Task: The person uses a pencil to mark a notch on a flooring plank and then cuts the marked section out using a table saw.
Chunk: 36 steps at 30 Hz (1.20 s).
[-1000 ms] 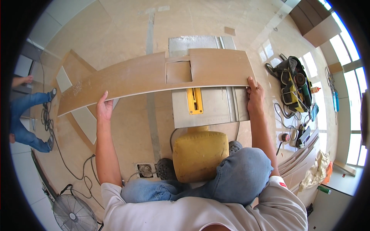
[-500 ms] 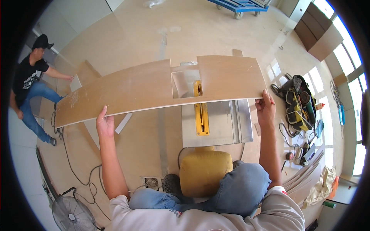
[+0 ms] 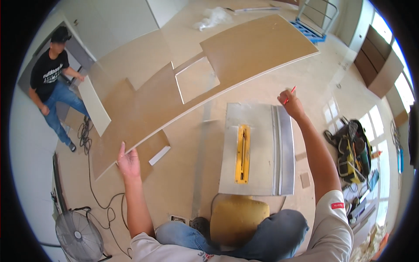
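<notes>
Long notched board (image 3: 209,83): likely stiff, unwieldy. Left hand (image 3: 128,161), fingers spread, supports its 7 o'clock edge; right hand (image 3: 291,104) pinches a red pencil (image 3: 290,94).

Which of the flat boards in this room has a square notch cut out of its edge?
The long brown board lifted over the table saw, beside the left hand. The white panel near the other person and the floor pieces show no notch.

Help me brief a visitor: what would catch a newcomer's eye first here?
The long brown board with a square cutout, slanting across the middle, its near edge at the left hand. Below it to the right stands the table saw with its yellow insert, the right hand above it holding a red pencil. A person stands far left.
</notes>
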{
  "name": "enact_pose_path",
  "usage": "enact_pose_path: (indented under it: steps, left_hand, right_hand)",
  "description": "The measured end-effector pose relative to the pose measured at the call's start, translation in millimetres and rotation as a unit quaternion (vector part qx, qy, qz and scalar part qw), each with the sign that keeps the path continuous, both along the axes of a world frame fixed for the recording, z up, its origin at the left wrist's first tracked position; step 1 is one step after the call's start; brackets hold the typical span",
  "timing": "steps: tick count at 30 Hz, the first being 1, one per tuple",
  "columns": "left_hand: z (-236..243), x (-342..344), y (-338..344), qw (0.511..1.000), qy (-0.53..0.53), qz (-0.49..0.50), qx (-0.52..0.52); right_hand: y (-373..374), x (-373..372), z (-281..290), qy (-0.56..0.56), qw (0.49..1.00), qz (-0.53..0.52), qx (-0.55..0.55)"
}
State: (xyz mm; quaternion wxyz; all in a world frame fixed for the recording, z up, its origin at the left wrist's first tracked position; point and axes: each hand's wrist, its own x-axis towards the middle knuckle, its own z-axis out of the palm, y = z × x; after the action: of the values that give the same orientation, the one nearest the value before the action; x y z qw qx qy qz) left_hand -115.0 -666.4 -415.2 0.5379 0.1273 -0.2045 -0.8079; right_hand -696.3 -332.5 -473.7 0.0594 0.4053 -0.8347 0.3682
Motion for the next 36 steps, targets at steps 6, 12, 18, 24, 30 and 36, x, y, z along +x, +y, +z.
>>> enact_pose_path:
  steps: [6, 12, 18, 24, 30, 36]
  left_hand:
    - [-4, -9, 13, 0.999, 0.048, 0.006, -0.007]
    - [67, -36, 22, 0.993, -0.009, 0.048, 0.107]
    - [152, -8, 56, 0.978, -0.012, 0.083, 0.190]
    - [295, 28, 120, 0.970, 0.066, 0.070, 0.223]
    - [417, 71, 169, 0.950, 0.090, 0.079, 0.287]
    - [455, 119, 218, 0.932, 0.077, 0.143, 0.324]
  right_hand:
    - [-47, -37, -16, -0.219, 0.881, 0.042, 0.416]
    - [-12, -40, -13, -0.276, 0.958, -0.079, 0.009]
    - [203, 139, -5, -0.536, 0.823, -0.109, -0.155]
    - [402, 398, 199, -0.682, 0.680, -0.228, 0.146]
    - [421, 459, 365, -0.682, 0.611, -0.350, 0.198]
    - [353, 405, 466, -0.713, 0.628, -0.203, 0.236]
